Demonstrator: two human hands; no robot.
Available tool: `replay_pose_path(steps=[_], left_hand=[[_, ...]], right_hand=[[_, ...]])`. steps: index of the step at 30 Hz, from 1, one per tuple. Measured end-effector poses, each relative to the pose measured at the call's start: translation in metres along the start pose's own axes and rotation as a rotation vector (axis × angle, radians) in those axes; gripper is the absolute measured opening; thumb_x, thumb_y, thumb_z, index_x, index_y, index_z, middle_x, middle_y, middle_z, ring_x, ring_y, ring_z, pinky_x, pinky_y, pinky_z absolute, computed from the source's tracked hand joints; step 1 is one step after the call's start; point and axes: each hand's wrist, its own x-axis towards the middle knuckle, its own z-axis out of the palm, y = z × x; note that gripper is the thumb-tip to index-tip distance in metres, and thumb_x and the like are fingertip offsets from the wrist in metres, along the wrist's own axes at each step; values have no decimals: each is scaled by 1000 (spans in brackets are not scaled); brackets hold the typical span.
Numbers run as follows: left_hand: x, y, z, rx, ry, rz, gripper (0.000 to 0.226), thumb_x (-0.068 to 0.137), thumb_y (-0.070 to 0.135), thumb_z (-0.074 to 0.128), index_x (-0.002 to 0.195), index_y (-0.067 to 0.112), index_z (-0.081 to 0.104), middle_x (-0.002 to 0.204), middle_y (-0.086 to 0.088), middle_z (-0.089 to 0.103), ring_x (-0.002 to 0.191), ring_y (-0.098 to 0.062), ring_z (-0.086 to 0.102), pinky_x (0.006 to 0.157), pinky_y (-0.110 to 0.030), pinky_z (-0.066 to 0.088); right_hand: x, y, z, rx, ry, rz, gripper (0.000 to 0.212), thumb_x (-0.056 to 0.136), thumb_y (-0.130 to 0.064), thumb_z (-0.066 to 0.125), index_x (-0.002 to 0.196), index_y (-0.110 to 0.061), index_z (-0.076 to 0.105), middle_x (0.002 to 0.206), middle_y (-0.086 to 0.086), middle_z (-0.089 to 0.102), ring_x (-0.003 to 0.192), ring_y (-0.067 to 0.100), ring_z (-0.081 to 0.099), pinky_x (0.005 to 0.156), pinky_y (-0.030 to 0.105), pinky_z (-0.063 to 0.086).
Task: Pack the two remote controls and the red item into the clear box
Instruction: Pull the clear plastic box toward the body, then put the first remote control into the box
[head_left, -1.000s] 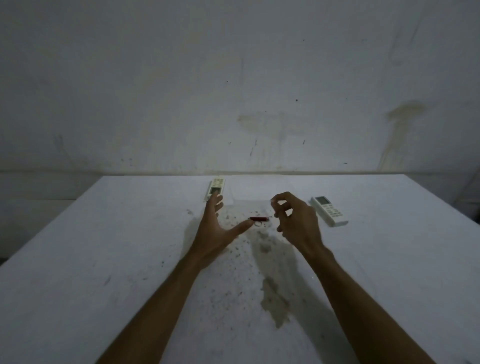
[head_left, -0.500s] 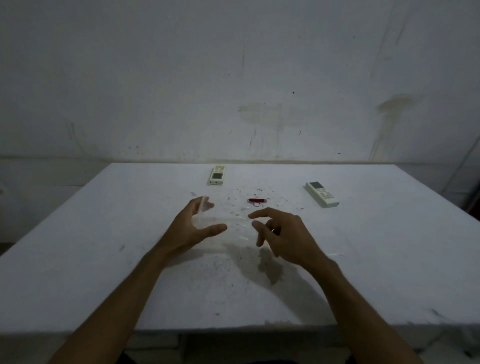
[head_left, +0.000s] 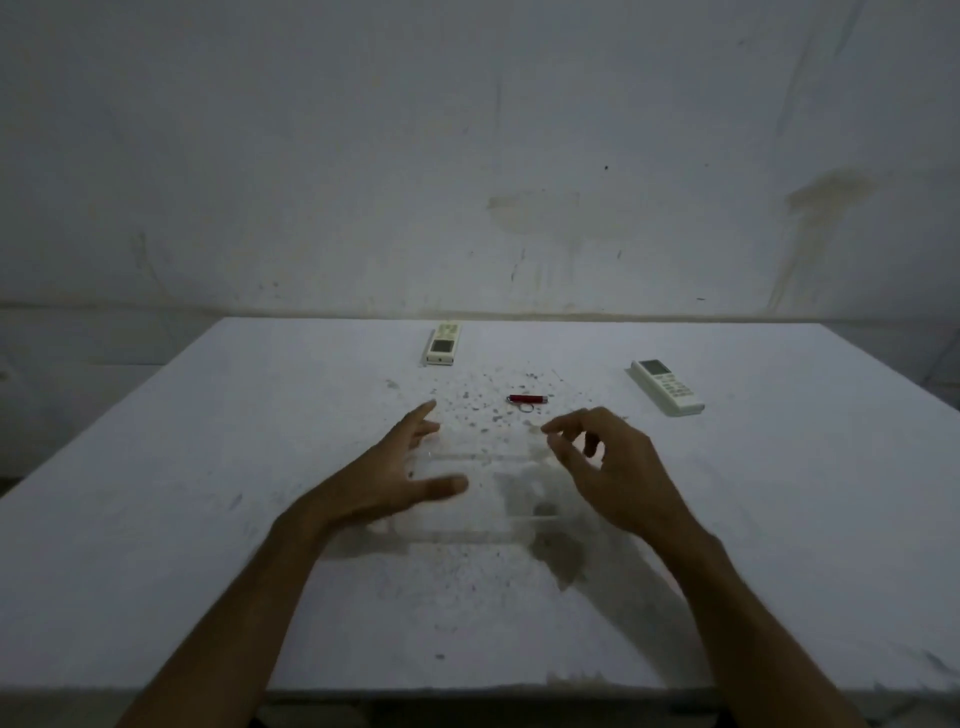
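Clear box (head_left: 478, 488) on speckled white table (head_left: 208, 519); stained wall (head_left: 467, 156) behind.

A dim, stained whitish wall (head_left: 467, 156) rises behind a white, speckled table (head_left: 208, 571), perhaps flaking in places.

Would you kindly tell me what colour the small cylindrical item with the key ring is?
The small cylindrical item is red, seen in the head view.

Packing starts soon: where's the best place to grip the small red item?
Pinch the red item across its narrow body from above, thumb near, finger far. It lies flat and crosswise on the table, with its ring trailing near, too slim for an end grip.
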Motion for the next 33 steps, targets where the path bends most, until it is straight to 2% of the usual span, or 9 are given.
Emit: replay_pose_path(steps=[4,7,10,12,16,22,26,30,33], left_hand=[[49,2,-25,-16,175,-82,91,77,85,53,146,25,48,142,-1,57,122,-16,57,97,-32,46],[104,-5,-41,148,316,-123,63,90,54,66,138,15,53,132,-4,62,115,-20,61,88,-28,45],[148,-11,-47,159,359,-211,71,90,52,68,144,10,47,141,-11,59,123,-28,60,92,-32,47],[173,-14,-45,259,371,-250,86,85,64,66,146,9,42,146,-14,54,128,-32,56,102,-40,47],[213,-15,-41,462,433,-333,101,76,82,57,142,7,46,143,-17,52,128,-37,52,103,-48,46],[235,-27,-22,510,511,-315,71,90,62,55,144,16,46,142,-14,47,130,-36,43,106,-48,32],[230,-29,-23,475,495,-275,62,93,54,55,143,18,51,138,-15,51,125,-36,48,105,-46,37],[207,-13,-35,136,472,-208,56,89,50,64,135,17,60,128,-4,63,104,-24,64,80,-34,57],[177,7,-38,13,462,-105,47,94,32,70,136,14,60,122,-1,64,88,-15,65,62,-21,52]], right_hand=[[70,9,-11,3,-80,45,23,103,-26,51,118,-25,69,109,-7,69,90,8,64,70,15,45],[123,43,2,-87,-211,133,32,104,-19,46,131,-23,63,135,5,62,120,23,60,96,30,47],[144,69,16,-163,-311,258,52,104,-51,33,131,-17,61,143,11,57,131,32,53,111,49,39],[142,78,28,-235,-364,270,71,97,-68,15,131,-22,57,143,9,54,135,33,48,111,48,35],[132,90,46,-431,-373,190,56,101,-57,16,149,-32,30,168,12,15,156,33,11,123,50,11],[131,99,54,-449,-344,182,68,100,-63,14,160,-32,17,171,7,5,158,27,1,126,47,3],[130,100,55,-444,-327,172,68,100,-64,13,160,-33,17,171,7,6,158,27,1,126,47,2],[129,93,51,-396,-311,199,63,101,-61,15,158,-34,24,171,6,11,158,27,5,126,48,4],[128,87,47,-328,-307,239,60,102,-58,13,155,-36,30,170,4,15,157,26,8,126,48,5]])
